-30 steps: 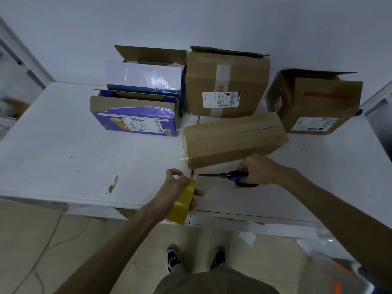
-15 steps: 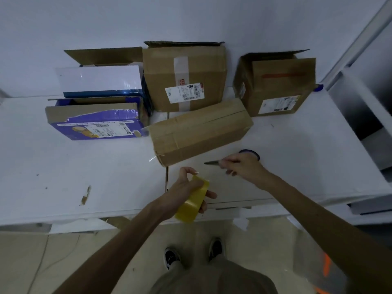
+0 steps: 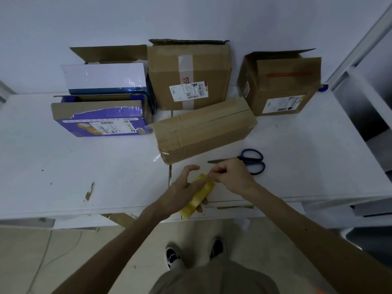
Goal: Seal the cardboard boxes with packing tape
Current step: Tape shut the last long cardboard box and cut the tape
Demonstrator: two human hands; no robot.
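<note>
White surface (image 3: 63,158) set against a pale wall, viewed from above by the person standing at its near edge. The long cardboard box (image 3: 203,128) lies on its side at the centre, flaps closed, and slightly askew. A thin clear strand of tape (image 3: 160,155) sticks out from its near left corner.

Behind the long box stands a tall cardboard box (image 3: 188,75) bearing a white label and a pale strip of tape, its top flap raised. To the left of the long box is a purple box (image 3: 99,122) with a torn cardboard flap, and behind that a white-and-blue box (image 3: 104,78). To the right rear of the long box sits an open cardboard box (image 3: 280,81) with a red mark and a label.

Blue-handled scissors (image 3: 252,161) lie on the surface just in front of the long box's right end, blades closed and pointing left.

In front of the long box, above the surface's near edge, the left hand (image 3: 184,189) grips the yellowish packing-tape roll (image 3: 199,195). Its lower fingers curl round the roll, with thumb and forefinger raised and spread. The right hand (image 3: 231,176), just beside the scissors, has its fingers pressed together, pinching at the roll's upper rim.

A brown chip (image 3: 89,192) marks the surface well left of the hands.
</note>
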